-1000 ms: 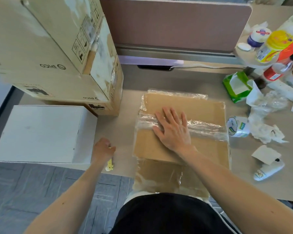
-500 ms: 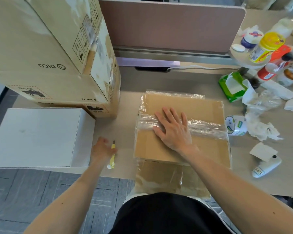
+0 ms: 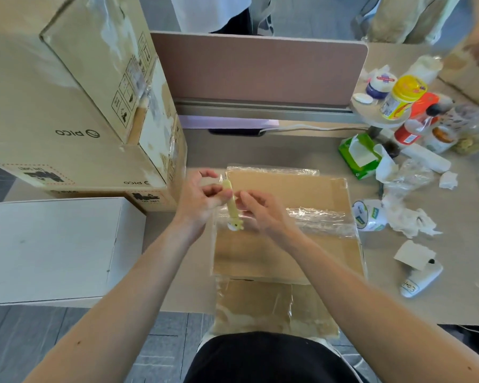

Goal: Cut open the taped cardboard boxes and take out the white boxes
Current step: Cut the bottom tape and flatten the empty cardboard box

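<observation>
A flat cardboard box wrapped in clear tape lies on the desk in front of me, its near flap hanging over the desk edge. Above its left edge both hands meet on a small yellow cutter. My left hand pinches the cutter's upper part. My right hand holds it from the right with curled fingers. A white box sits at the left of the desk.
Two large stacked cardboard boxes stand at the back left. A brown divider panel closes the back. Bottles, a tissue pack, a tape roll and crumpled paper clutter the right side. People stand behind the divider.
My left hand picked the yellow cutter up from the desk and brought it over the box's left edge. My right hand left the box top and joined it on the cutter.
</observation>
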